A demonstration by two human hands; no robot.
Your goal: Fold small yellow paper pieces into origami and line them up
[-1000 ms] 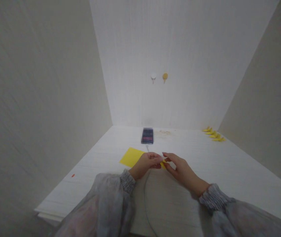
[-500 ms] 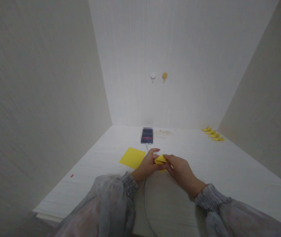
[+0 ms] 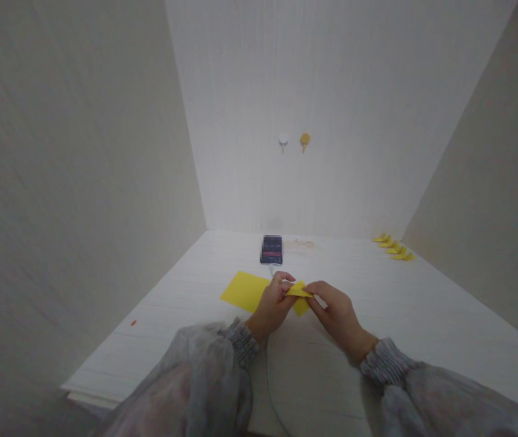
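Note:
A partly folded piece of yellow paper is held between my two hands, a little above the white table. My left hand pinches its left end between thumb and fingers, the index finger curled above it. On the other end, my right hand grips with thumb and fingertips. One pointed flap of the paper hangs below the fold. Flat on the table by my left hand lies a yellow square sheet, its right corner covered by that hand.
Behind my hands a phone lies on the table, its white cable running towards me. Several folded yellow paper pieces stand in a row at the back right. Two hooks are on the wall. A small red bit lies left.
The folded paper has turned in my hands, so its upper point and a lower flap show more. My right fingers have shifted along its edge.

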